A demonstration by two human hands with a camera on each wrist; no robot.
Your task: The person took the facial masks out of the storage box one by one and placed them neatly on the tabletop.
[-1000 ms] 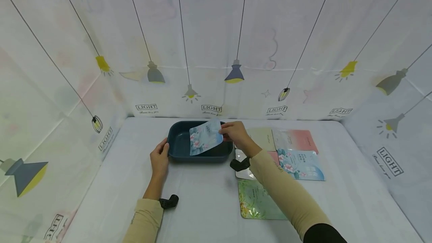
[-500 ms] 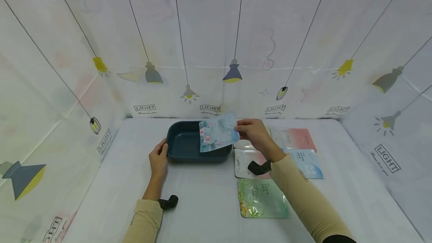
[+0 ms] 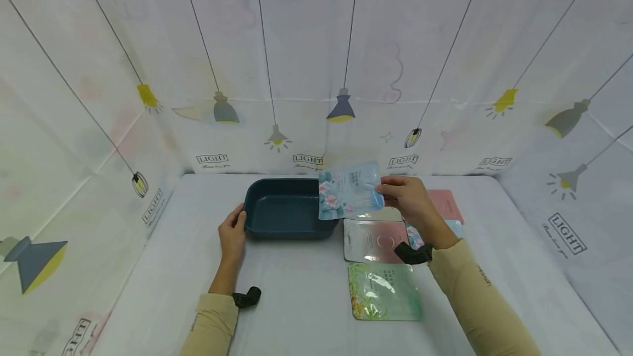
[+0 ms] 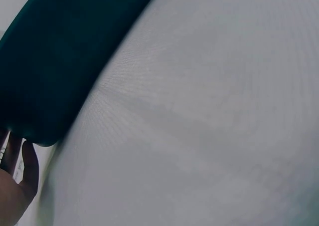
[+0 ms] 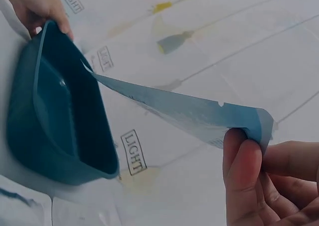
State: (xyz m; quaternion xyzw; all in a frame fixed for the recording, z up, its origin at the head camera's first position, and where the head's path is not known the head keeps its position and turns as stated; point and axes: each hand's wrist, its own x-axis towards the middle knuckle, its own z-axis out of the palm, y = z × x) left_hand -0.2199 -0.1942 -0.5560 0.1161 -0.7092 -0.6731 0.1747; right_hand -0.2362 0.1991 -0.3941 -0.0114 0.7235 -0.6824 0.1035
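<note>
My right hand [image 3: 406,195] pinches the right end of a light-blue sheet mask packet [image 3: 350,191] with pink flowers. The packet is held up, its left edge overlapping the right end of a dark teal plastic box [image 3: 284,236] in the head view. In the right wrist view the packet [image 5: 174,111] appears nearly edge-on, with thumb and fingertips on its blue end. At the box's left end my left hand [image 3: 232,238] holds the corner, thumb on the near side. The left wrist view shows its fingers [image 4: 31,168] against the box's outer wall [image 4: 65,56].
Several more packets lie on the white table [image 3: 296,301] right of the box: a silver-and-pink one [image 3: 373,240], a green one [image 3: 383,293] in front, a pink one [image 3: 447,205] and a blue one partly behind my right arm. A printed white curtain [image 3: 301,43] encloses the back and sides.
My right hand has carried the blue packet rightward from over the box to beyond its right end, uncovering the box's interior. The left hand has stayed at the box's left end.
</note>
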